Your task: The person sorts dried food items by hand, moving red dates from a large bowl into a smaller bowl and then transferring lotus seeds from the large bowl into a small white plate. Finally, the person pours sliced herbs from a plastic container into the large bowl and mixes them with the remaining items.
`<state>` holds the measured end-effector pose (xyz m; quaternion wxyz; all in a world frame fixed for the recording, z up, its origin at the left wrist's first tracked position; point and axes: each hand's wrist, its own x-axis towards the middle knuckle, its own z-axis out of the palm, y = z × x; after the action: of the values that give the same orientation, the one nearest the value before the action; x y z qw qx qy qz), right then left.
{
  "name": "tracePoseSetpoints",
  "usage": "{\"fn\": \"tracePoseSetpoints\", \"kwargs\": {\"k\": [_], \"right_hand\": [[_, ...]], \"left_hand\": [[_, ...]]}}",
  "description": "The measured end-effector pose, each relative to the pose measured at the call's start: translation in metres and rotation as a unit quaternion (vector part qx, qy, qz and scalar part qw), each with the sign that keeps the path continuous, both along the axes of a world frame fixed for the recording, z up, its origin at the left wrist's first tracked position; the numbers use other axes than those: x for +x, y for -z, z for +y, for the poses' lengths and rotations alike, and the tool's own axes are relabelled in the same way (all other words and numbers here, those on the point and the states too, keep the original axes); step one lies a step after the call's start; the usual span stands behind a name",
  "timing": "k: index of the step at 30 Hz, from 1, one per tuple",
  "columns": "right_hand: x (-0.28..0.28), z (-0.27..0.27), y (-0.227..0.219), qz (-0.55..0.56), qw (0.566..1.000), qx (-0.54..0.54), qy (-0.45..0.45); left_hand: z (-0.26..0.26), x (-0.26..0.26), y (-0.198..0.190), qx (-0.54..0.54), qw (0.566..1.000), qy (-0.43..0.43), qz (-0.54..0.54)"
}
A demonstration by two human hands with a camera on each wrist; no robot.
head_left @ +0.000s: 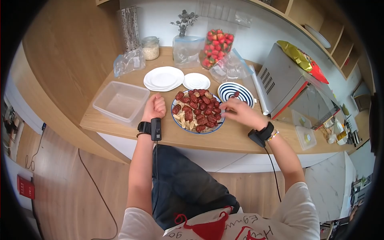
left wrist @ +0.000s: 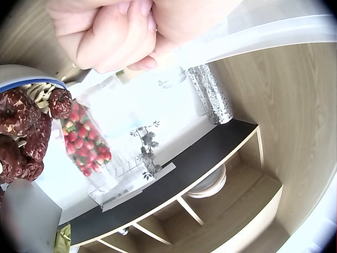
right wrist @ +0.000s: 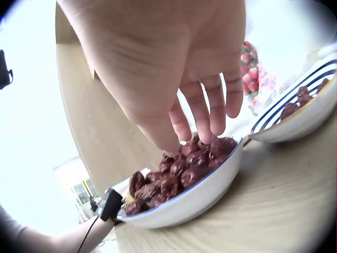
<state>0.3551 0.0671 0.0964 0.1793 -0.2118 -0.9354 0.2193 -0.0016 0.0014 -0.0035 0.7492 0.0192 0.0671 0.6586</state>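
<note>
A blue-rimmed bowl [head_left: 174, 119] is heaped with dried red dates [head_left: 199, 107] and pale dried slices [head_left: 187, 119]. My right hand [head_left: 242, 113] hangs over the right side of this bowl. Its fingers [right wrist: 213, 113] point down at the top of the dates, fairly straight and slightly spread, with nothing seen between them. To the left of the bowl my left hand [head_left: 155, 107] is curled into a fist close to the rim, and no object shows in it. Behind the right hand, a blue-and-white striped bowl [head_left: 225, 89] has a few dates in it.
A clear plastic box [head_left: 120, 100] stands at the left. White plates [head_left: 164, 78], zip bags [head_left: 188, 52], a bag of strawberries [head_left: 218, 46] and a glass jar [head_left: 151, 49] line the back. At the right are a white roll [head_left: 260, 93] and a microwave [head_left: 298, 90].
</note>
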Motion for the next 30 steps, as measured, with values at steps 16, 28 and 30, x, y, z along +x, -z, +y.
{"fn": "tracePoseSetpoints", "kwargs": {"k": [16, 28, 30], "right_hand": [[-0.024, -0.017, 0.010, 0.111, 0.987, 0.106, 0.037], [0.037, 0.067, 0.002, 0.051, 0.947, 0.062, 0.310], [0.045, 0.073, 0.007, 0.050, 0.947, 0.057, 0.311]], "left_hand": [[-0.001, 0.001, -0.003, -0.003, 1.000, -0.001, -0.003], [0.001, 0.000, 0.001, 0.005, 1.000, -0.009, 0.008], [0.003, 0.000, 0.003, 0.005, 1.000, -0.004, 0.001]]}}
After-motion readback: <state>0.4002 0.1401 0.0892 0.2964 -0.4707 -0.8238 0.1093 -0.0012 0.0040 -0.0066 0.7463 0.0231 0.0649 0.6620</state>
